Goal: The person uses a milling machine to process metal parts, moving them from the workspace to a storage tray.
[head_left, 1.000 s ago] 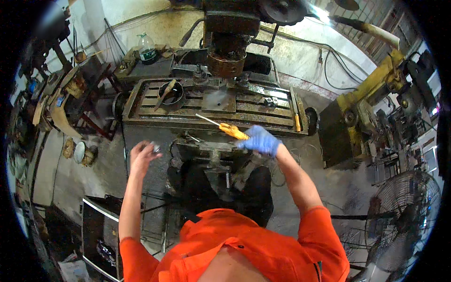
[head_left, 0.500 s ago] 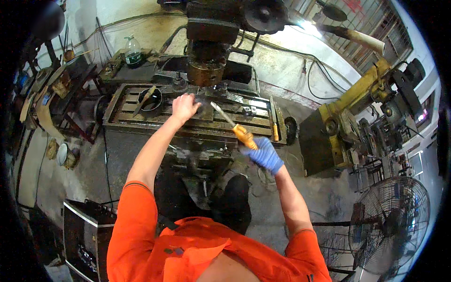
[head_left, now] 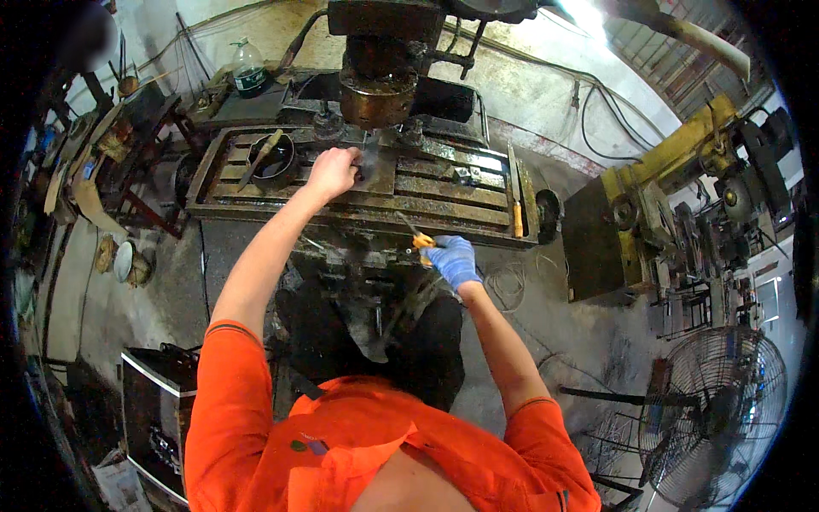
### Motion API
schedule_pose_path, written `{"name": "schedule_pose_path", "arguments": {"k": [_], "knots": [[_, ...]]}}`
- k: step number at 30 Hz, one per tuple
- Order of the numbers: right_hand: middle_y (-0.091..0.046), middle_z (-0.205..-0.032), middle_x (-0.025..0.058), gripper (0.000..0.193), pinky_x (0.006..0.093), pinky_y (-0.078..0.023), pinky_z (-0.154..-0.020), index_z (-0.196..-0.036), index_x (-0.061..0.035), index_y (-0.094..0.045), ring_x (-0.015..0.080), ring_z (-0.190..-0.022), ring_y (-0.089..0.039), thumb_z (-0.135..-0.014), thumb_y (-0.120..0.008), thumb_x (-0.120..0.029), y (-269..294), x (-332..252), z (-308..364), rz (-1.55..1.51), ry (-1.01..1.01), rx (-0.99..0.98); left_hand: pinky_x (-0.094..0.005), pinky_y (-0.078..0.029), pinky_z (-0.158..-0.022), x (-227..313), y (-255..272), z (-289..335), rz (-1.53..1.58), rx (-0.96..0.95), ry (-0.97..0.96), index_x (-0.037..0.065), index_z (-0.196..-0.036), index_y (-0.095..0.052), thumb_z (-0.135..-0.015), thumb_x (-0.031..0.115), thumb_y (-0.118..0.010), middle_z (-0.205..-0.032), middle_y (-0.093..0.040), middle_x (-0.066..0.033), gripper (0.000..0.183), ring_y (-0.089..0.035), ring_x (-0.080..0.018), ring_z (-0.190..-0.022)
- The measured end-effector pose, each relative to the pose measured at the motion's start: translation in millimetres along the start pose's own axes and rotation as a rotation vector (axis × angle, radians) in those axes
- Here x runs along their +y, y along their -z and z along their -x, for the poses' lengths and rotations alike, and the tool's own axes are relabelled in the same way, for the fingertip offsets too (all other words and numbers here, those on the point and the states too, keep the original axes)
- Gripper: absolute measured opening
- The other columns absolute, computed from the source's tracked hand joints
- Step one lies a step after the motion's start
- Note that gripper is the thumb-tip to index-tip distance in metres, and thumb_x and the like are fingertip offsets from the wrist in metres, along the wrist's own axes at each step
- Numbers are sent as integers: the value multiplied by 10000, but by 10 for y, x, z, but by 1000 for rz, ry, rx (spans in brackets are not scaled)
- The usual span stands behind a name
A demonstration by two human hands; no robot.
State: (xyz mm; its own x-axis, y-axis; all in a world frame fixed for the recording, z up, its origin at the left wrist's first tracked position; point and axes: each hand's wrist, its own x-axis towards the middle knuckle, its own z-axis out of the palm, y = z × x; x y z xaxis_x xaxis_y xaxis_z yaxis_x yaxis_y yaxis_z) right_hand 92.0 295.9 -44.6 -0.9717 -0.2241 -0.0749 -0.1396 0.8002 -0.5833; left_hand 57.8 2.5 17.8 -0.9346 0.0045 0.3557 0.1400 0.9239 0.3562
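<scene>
My bare left hand (head_left: 333, 172) is over the slotted machine table (head_left: 444, 205), below the machine's spindle head (head_left: 377, 98). Its fingers are curled inward beside a flat metal plate (head_left: 375, 175); what they hold, if anything, is hidden. In front of the table's near edge, my right hand (head_left: 451, 258) wears a blue glove. It is closed around the yellow handle of a hand tool (head_left: 423, 241), whose narrow metal blade points up and left toward the table.
On the table stand a dark pot (head_left: 275, 162) with a brush across it, and a small metal block (head_left: 467, 175). A yellow-handled file (head_left: 517, 205) lies along the right end. Behind is a clear bottle (head_left: 248, 68). A fan (head_left: 717, 414) stands at lower right.
My right hand has drawn the yellow-handled tool nearer to me and a little left, off the table's edge. My left hand stays over the plate with its fingers more curled. The view has shifted slightly.
</scene>
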Motion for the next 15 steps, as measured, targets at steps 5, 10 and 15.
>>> {"name": "schedule_pose_path", "arguments": {"k": [5, 10, 15], "knots": [[-641, -857, 163, 398, 332, -473, -753, -903, 10, -640, 272, -831, -620, -694, -663, -328, 323, 64, 351, -82, 46, -20, -431, -474, -669, 48, -121, -97, -16, 126, 30, 82, -854, -609, -693, 142, -593, -768, -624, -147, 173, -598, -323, -746], [-569, -1010, 253, 340, 470, -455, -833, -979, -8, -588, 345, -939, -570, -777, -600, -281, 251, -4, 593, -1504, -383, -425, -424, -475, -670, 11, -278, -282, 23, 184, -23, 80, -866, -606, -714, 142, -591, -797, -616, -157, 165, -594, -326, -750], [-436, -1121, 298, 533, 482, -417, -898, -982, 58, -506, 394, -1008, -476, -749, -622, -407, -161, -296, 374, -2089, -496, -392, -429, -480, -670, 37, -325, -309, -65, 214, -20, 90, -953, -562, -736, 165, -590, -829, -600, -145, 232, -594, -320, -775]]}}
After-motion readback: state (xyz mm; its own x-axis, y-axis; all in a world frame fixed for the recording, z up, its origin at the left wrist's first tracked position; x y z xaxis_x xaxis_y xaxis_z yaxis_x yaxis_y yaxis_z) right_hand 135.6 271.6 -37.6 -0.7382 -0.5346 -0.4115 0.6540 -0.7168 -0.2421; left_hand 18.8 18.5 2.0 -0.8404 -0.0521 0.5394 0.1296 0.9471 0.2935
